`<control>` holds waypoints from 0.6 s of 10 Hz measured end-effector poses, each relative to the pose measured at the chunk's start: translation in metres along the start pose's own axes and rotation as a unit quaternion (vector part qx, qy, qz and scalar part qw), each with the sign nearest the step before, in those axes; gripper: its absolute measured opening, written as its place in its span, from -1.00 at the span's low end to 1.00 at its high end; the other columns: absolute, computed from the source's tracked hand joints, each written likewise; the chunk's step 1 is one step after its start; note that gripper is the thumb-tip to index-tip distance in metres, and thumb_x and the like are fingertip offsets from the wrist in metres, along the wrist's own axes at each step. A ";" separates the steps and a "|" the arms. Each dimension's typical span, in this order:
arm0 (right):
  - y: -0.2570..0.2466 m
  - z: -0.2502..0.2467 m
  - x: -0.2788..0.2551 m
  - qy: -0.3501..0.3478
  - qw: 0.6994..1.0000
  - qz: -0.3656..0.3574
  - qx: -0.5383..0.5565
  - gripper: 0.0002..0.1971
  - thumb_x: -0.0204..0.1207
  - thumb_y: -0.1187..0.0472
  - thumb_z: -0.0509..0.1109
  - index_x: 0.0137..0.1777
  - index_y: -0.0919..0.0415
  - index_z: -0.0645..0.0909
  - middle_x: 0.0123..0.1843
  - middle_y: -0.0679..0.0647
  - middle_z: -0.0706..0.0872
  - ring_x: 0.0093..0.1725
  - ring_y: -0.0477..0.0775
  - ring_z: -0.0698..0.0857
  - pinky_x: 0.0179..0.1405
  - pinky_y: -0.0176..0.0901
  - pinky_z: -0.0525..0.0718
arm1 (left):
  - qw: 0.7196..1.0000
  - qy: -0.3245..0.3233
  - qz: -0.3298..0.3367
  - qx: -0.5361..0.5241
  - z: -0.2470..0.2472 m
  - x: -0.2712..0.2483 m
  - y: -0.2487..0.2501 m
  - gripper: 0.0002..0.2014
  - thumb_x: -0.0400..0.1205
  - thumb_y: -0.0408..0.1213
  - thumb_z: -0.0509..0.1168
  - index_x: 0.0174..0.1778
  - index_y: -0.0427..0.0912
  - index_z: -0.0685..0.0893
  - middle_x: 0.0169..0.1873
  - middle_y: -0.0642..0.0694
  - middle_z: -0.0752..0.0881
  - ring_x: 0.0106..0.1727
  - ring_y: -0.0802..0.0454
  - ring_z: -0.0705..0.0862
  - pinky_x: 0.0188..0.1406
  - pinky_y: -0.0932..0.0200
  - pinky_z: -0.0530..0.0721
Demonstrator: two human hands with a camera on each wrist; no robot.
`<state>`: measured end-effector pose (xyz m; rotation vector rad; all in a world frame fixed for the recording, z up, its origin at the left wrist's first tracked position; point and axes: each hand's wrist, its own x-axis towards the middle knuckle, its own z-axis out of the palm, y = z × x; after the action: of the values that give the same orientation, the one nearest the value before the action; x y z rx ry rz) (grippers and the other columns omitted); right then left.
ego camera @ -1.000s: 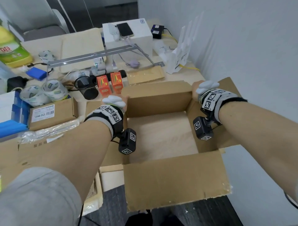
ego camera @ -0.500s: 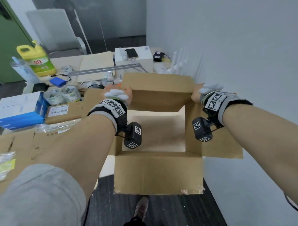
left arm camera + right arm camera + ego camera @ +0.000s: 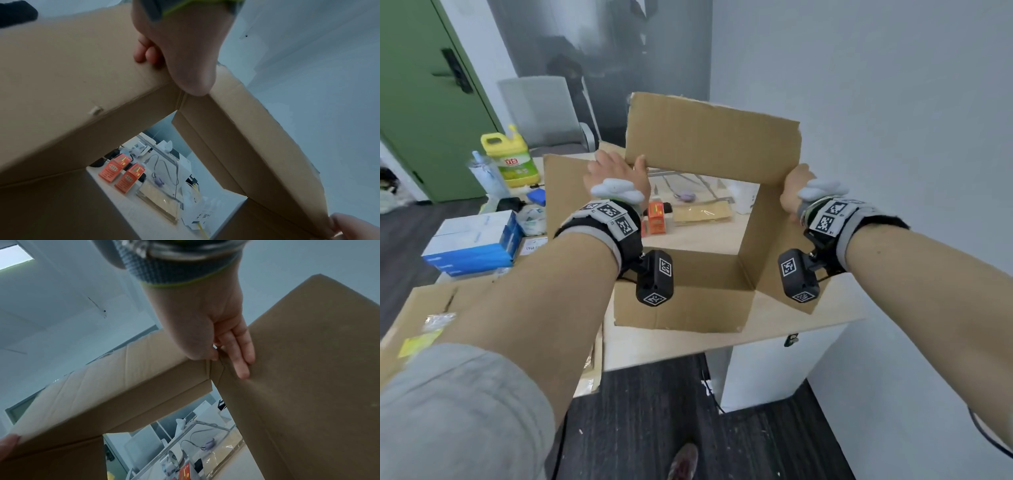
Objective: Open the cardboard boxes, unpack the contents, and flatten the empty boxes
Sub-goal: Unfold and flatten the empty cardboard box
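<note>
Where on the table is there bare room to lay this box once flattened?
Barest is the table's near right corner, between the cardboard box and the wall, plus the strip along its front edge. The left is crowded: blue-and-white cartons, detergent bottle, flat cardboard. Orange cartons stand farther back.

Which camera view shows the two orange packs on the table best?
The left wrist view: both orange packs appear whole through the open box. The head view shows one pack, with the left hand hiding what is beside it. The right wrist view shows only an orange piece at its bottom edge.
</note>
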<state>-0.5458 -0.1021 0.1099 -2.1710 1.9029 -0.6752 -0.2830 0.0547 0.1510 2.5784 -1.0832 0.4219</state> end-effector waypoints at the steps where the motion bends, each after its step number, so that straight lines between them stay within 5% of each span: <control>1: -0.015 -0.022 -0.031 -0.102 0.992 -0.004 0.069 -0.38 0.56 0.35 0.26 0.59 0.38 0.13 0.37 0.32 0.49 -0.14 0.06 0.48 -0.32 -0.25 0.47 | 0.999 -0.015 -0.001 -0.033 0.010 -0.009 0.003 -0.38 0.74 0.15 -0.07 0.27 -0.42 0.46 0.21 -0.34 0.48 0.21 -0.26 0.48 0.15 -0.10 0.41; 2: -0.026 -0.019 -0.041 -0.042 0.997 -0.034 -0.047 -0.26 0.55 0.29 0.34 0.63 0.36 0.01 0.57 0.35 0.26 0.41 0.31 0.41 0.30 0.13 0.47 | 0.998 -0.049 0.036 -0.008 0.026 -0.023 0.009 -0.38 0.75 0.15 -0.08 0.27 -0.41 0.46 0.18 -0.33 0.49 0.16 -0.25 0.49 0.07 -0.05 0.42; 3: -0.042 -0.025 -0.043 -0.003 0.977 -0.142 -0.160 0.04 0.37 -0.01 0.56 0.65 0.29 -0.03 0.61 0.27 0.19 0.55 0.32 0.26 0.45 0.22 0.29 | 0.996 -0.065 0.063 0.006 0.040 -0.035 0.013 -0.38 0.74 0.16 -0.08 0.27 -0.40 0.47 0.18 -0.32 0.49 0.14 -0.25 0.51 0.01 -0.03 0.42; 4: -0.058 -0.020 -0.041 -0.046 0.957 -0.244 -0.147 0.20 0.28 -0.21 0.57 0.68 0.26 -0.13 0.70 0.21 0.02 0.68 0.22 0.02 0.63 0.15 0.00 | 0.995 -0.080 0.065 0.002 0.046 -0.042 0.016 -0.37 0.74 0.17 -0.06 0.31 -0.39 0.46 0.22 -0.31 0.48 0.19 -0.24 0.50 -0.02 -0.03 0.43; 5: -0.075 -0.007 -0.035 -0.081 0.951 -0.259 -0.148 0.27 0.25 -0.26 0.57 0.68 0.25 -0.20 0.69 0.25 0.01 0.69 0.22 -0.02 0.65 0.21 -0.12 | 0.993 -0.091 0.077 0.008 0.050 -0.046 0.017 -0.38 0.74 0.17 -0.07 0.33 -0.38 0.45 0.24 -0.29 0.47 0.21 -0.24 0.49 -0.09 -0.02 0.40; 6: -0.086 -0.006 -0.031 -0.053 0.958 -0.234 -0.161 0.17 0.15 -0.29 0.61 0.62 0.20 0.09 0.50 0.24 0.36 0.52 0.29 0.30 0.54 0.23 0.18 | 0.990 -0.109 0.093 0.007 0.055 -0.049 0.016 -0.37 0.72 0.18 -0.04 0.34 -0.37 0.44 0.26 -0.28 0.47 0.23 -0.24 0.48 -0.11 0.00 0.39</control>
<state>-0.4741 -0.0569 0.1446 -2.8398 1.5385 -0.3135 -0.3187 0.0536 0.0850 2.5916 -1.4073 0.1924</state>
